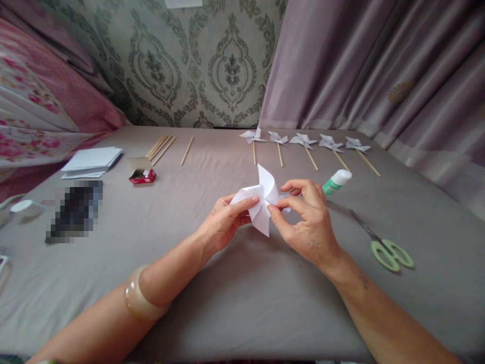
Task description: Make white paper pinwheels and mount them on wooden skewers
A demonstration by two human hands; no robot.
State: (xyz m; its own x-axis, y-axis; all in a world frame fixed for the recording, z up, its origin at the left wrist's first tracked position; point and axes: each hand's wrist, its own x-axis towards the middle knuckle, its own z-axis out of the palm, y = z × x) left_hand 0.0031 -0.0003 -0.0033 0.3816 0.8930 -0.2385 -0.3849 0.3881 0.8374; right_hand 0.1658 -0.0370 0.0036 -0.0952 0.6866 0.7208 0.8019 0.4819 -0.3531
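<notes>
A white paper pinwheel (268, 188) was held up between the two hands, above the near middle of the table, its pointed blades spread and one standing upright. The left hand (227, 220) gripped it from the left, thumb pressed flat near the centre and the fingers behind the paper. The right hand (312, 230) was narrowed to a pinch, thumb and forefinger closed on the paper just right of the centre, the other fingers loosely curled; whether something small sat between those tips could not be made out. A pale bangle (142, 293) circled the left forearm. Just beyond the right hand stood a green-and-white glue stick (336, 183), and to its right lay scissors (379, 240) with light green handles. Farther back, five pinwheels on sticks (303, 140) lay in a row at the right. Toward the left were a lone wooden stick (187, 151), a bundle of wooden sticks (159, 147), an open red box (142, 177) and a stack of white paper (91, 161), all on the grey tablecloth (220, 313).
</notes>
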